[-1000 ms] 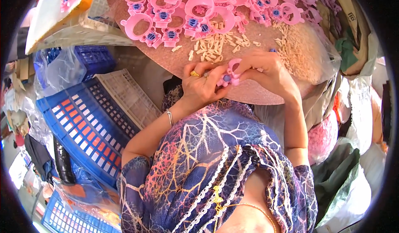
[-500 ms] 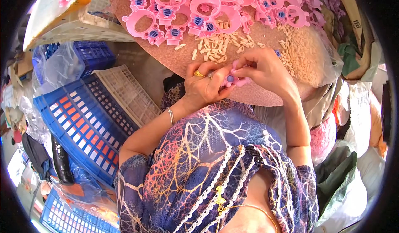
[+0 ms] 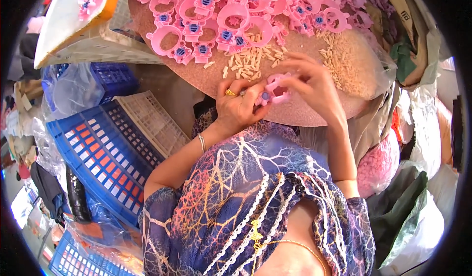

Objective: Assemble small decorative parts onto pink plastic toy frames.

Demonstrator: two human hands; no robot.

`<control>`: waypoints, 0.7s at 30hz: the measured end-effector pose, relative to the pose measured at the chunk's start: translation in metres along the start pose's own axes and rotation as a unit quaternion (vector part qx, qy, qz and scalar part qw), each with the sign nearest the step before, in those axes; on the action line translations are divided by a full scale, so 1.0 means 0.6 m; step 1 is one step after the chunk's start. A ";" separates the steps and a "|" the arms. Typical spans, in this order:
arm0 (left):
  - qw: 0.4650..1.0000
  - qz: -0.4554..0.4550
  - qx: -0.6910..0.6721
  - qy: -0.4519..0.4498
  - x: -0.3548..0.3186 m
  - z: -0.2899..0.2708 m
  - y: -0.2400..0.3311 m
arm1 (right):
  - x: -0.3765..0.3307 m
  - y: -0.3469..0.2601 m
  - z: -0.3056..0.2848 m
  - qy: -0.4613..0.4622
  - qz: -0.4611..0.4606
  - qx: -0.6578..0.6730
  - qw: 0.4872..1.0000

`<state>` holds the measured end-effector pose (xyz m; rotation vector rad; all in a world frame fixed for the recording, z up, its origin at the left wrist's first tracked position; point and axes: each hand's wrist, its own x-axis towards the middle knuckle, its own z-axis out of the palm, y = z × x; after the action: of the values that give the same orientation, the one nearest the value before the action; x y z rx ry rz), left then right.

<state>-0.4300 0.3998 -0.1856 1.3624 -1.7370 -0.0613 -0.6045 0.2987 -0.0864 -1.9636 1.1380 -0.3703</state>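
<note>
My left hand (image 3: pixel 238 105) pinches a small pink plastic ring part (image 3: pixel 281 99) with a blue piece in it, just over the near edge of the round table. My right hand (image 3: pixel 314 81) hovers at the part's right side with its fingers apart. Its thumb is close to the pink ring; whether they touch I cannot tell. Just beyond my hands lies a loose group of small cream plastic pieces (image 3: pixel 244 65). Farther back is a heap of pink ring parts (image 3: pixel 233 18), many with blue ribbed inserts.
A larger pile of cream pieces (image 3: pixel 346 62) spills from a clear bag at the table's right. Blue plastic crates (image 3: pixel 101 150) stand at the left, beside a pale crate (image 3: pixel 152 121). Plastic sacks (image 3: pixel 378 165) crowd the right side. The table's curved edge (image 3: pixel 314 123) runs close to my body.
My right hand's fingers have come off their pinch on the pink part and spread, uncovering more of its ring. My left hand keeps its hold. The whole view has shifted slightly.
</note>
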 end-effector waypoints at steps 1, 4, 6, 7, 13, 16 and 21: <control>1.000 0.008 0.009 -0.004 0.001 0.001 -0.001 | -0.008 0.011 -0.008 0.076 0.021 0.025 0.997; 0.999 0.031 0.011 -0.009 0.001 -0.011 -0.004 | -0.033 0.018 -0.010 0.264 0.028 0.016 0.964; 0.999 0.033 -0.039 0.014 -0.038 0.005 -0.022 | -0.063 0.065 0.014 0.328 -0.005 -0.057 0.943; 0.995 0.077 -0.051 0.046 -0.015 0.001 -0.024 | -0.075 0.102 0.027 0.360 -0.031 -0.096 0.928; 0.869 -0.273 -0.410 0.047 0.091 -0.111 0.023 | -0.144 0.117 0.095 0.398 -0.058 -0.056 0.914; 0.771 -0.372 -0.512 0.073 0.169 -0.173 -0.028 | -0.162 0.151 0.123 0.414 -0.068 -0.077 0.904; 0.784 -0.297 -0.500 0.217 0.331 -0.311 -0.169 | -0.170 0.164 0.142 0.391 -0.091 -0.063 0.914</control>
<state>-0.2285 0.2881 -0.0083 0.9118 -0.6006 -0.8342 -0.6669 0.4007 -0.2009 -2.0919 1.4800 -1.2980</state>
